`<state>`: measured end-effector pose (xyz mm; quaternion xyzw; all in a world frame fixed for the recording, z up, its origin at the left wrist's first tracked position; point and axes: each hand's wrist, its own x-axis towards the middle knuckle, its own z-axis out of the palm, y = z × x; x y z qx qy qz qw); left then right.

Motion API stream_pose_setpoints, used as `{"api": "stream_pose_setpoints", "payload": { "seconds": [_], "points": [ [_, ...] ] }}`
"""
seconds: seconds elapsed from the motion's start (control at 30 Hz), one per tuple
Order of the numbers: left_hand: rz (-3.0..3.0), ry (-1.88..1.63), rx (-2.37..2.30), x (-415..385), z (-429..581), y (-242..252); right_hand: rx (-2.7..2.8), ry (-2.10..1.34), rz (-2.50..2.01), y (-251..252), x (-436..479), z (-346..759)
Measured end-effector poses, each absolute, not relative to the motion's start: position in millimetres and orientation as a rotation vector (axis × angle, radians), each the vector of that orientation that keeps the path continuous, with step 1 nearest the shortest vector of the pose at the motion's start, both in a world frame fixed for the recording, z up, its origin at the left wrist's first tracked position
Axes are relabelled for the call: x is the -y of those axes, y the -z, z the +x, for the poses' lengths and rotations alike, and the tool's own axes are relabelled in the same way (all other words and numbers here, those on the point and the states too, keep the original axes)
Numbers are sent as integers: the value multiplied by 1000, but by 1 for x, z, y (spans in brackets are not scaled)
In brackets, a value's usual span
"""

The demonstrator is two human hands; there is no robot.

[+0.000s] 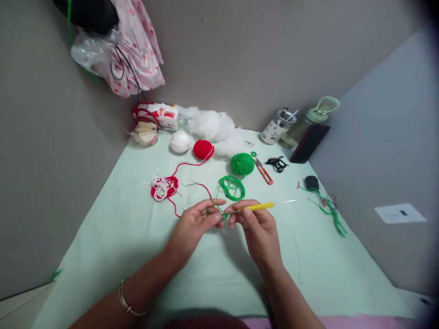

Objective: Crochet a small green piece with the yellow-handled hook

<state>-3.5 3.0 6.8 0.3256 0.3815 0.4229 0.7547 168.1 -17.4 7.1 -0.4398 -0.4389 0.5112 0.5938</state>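
Crochet hook (258, 207) with a yellow handle sits above the middle of a pale green worktop (113, 256), gripped in a person's right hand (262, 233), its tip meeting a small piece of green yarn work (225, 216) in front of the left hand (192, 223). The left hand pinches the work between thumb and fingers, a green strand running over its fingers; silver bangles (124, 299) circle the left forearm. Just beyond the hands lie a loose green coil (233, 198) and, close behind it, a green ball of yarn (242, 163). Orange-handled snips (265, 174) rest to its right, near a black claw clip (278, 164). To the left, a heap of red and white yarn (163, 188) lies in front of a white ball (180, 142) and a red ball (203, 150), which sit side by side. White stuffing (210, 125) is piled along the back wall, between a red-and-white box (164, 116) and a cup of pens (275, 130). A pale green bottle (298, 130) stands beside the cup, behind a dark, tilted slab (309, 144).
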Motion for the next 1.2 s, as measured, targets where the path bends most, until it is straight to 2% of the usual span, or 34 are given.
{"api": "stream_pose_setpoints", "payload": {
  "seconds": [0.13,0.3,0.37,0.5,0.67,0.73,0.93,1.1,1.2],
  "points": [
    [705,-944,-850,-2,-4,-7,1149,-1053,-1065,-10,23,169],
    [594,-935,-768,0,0,-5,1756,-456,-1126,-2,34,171],
    [496,-888,-701,0,0,-6,1851,-317,-1095,1,36,172],
    [375,-808,-644,-2,-4,-9,1645,-378,-1106,-1,33,171],
    [442,-898,-698,-2,-4,-10,1232,-871,-1014,-9,23,168],
    [513,-915,-704,-1,-2,-8,1261,-907,-1016,-10,20,165],
    [601,-952,-759,3,3,-2,1434,-763,-1061,-7,24,162],
    [434,-935,-727,2,5,-2,1770,-323,-1087,4,32,162],
    [356,-904,-698,-1,3,-3,1600,-417,-1111,2,30,164]
  ]
}}
